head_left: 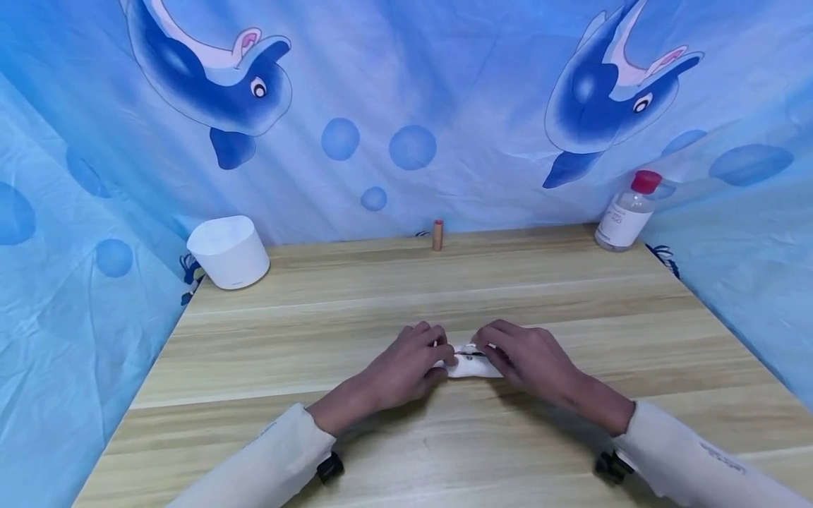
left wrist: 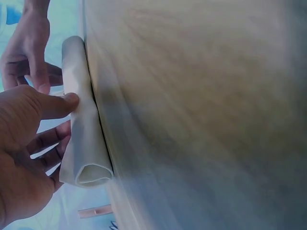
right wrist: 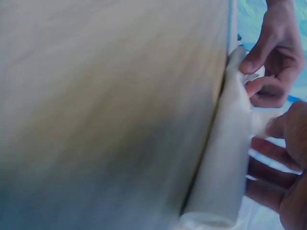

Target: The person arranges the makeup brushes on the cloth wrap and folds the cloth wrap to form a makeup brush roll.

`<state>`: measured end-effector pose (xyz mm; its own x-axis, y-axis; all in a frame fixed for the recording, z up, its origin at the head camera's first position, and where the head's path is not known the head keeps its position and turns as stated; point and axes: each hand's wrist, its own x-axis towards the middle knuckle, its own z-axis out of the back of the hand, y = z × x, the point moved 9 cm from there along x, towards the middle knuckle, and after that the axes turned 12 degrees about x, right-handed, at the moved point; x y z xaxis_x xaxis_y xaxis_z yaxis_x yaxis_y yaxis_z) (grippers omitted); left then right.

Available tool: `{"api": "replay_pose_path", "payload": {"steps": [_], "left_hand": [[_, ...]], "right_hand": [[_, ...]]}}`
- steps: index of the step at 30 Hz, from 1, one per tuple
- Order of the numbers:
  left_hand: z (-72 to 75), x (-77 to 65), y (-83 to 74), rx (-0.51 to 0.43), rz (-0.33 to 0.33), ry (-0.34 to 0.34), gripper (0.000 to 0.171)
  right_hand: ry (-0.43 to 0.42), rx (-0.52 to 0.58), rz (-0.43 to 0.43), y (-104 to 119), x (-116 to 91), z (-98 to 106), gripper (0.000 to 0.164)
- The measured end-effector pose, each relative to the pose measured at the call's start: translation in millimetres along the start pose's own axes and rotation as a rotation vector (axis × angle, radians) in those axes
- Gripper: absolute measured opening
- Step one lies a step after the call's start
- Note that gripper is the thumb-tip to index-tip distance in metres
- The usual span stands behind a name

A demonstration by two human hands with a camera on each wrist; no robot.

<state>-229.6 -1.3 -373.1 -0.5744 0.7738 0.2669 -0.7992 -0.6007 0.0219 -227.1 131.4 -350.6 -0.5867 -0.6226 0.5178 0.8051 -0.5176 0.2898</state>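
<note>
A soft white roll (head_left: pixel 473 367) lies crosswise on the wooden table between the hands, with a dark line and a small dark mark along its upper side. The left hand (head_left: pixel 409 365) pinches its left part; in the left wrist view the thumb lies over the white roll (left wrist: pixel 82 120) and the fingers go behind it. An end of the roll shows as an open loop there. At the right part, the right hand (head_left: pixel 532 360) pinches the upper edge with bent fingers. In the right wrist view, its thumb is blurred beside a whitish patch at the white roll (right wrist: pixel 223 153).
A white rounded container (head_left: pixel 230 254) stands at the table's back left corner. A small brown cylinder (head_left: pixel 437 236) stands upright at the back edge. At the back right is a clear bottle (head_left: pixel 625 215) with a red cap. Blue dolphin-printed curtains (head_left: pixel 381 85) hang behind and beside the table.
</note>
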Motion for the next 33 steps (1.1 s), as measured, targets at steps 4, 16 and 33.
{"api": "replay_pose_path", "payload": {"steps": [4,16,33], "left_hand": [[-1.0,1.0,2.9,-0.013,0.013,0.014,0.012],[-0.9,1.6,4.5,0.028,0.023,0.011,0.01],[-3.0,1.8,7.0,0.009,0.023,0.05,0.012]], "right_hand": [[0.024,-0.025,0.005,3,3,-5,0.019],[0.093,-0.027,0.003,0,4,-14,0.009],[0.219,-0.076,0.167,14,-8,-21,0.032]]}}
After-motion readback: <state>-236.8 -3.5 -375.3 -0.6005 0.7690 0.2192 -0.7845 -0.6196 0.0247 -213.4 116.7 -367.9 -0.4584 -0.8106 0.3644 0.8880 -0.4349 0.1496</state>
